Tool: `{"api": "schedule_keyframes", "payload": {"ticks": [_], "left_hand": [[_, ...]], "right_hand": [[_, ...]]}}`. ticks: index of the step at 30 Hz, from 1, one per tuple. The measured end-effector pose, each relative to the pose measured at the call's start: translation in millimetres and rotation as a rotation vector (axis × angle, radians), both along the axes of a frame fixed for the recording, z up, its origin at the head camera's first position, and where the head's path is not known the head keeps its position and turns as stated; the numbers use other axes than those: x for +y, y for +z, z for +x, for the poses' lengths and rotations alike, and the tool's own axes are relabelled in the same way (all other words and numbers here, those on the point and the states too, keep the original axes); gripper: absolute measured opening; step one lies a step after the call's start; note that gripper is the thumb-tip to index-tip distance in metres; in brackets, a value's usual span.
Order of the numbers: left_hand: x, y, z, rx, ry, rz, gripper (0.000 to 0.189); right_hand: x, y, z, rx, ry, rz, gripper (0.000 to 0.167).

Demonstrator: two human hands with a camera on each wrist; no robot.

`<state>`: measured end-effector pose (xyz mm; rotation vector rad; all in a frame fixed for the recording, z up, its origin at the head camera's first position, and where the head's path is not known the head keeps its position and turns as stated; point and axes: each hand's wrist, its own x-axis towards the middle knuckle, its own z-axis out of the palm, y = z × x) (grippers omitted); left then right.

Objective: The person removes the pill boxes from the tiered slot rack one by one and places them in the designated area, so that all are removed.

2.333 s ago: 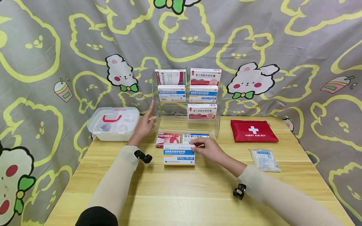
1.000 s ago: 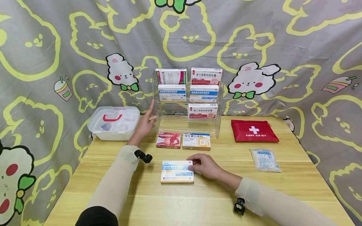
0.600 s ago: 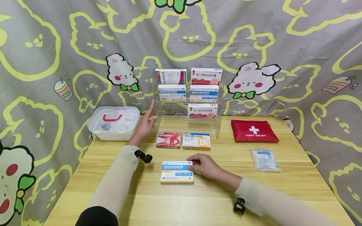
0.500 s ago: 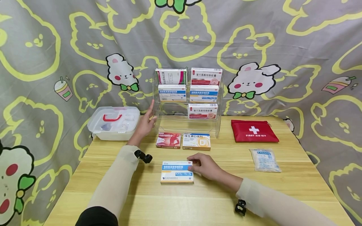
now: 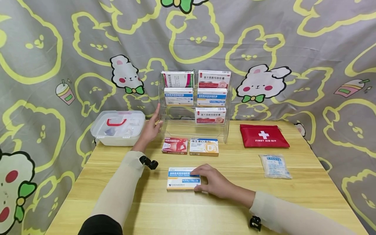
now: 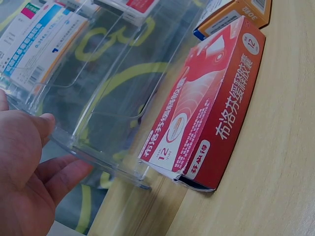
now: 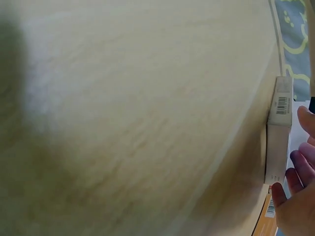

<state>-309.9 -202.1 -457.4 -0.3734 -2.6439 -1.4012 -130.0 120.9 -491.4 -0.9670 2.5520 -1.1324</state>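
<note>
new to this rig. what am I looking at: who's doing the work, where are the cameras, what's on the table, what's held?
No machine here: a person works with two bare hands. The wide picture comes from a head-worn camera looking forward and down; the two close ones come from cameras on the left and right wrists.

The left hand rests against the left side of a clear rack holding five boxes. The right hand grips the right end of a blue-and-white box on the table.

Between that box and the rack lie a red box and a vitamin D box. A lidded plastic case sits at the left; a red first aid pouch and a small packet lie at the right.
</note>
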Motion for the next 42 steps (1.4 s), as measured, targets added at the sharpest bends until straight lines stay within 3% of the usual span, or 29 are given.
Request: {"api": "schedule_keyframes", "payload": {"ticks": [8,20,42], "left_hand": [[-0.5,-1.1,-0.2,-0.004,-0.001,-0.013,0.091],[-0.1,-0.3,-0.2,-0.006,0.002,-0.012,0.091],[-0.5,-0.1,-0.6,-0.012,-0.014,-0.005,0.087]], "right_hand": [[-2,-0.9,-0.3,0.04,0.023,0.043,0.041],[-2,-2.3,-5.3,0.07,0.041,0.054,0.041],[-28,1.4,-31.3,0.047,0.018,0.085,0.04]]}}
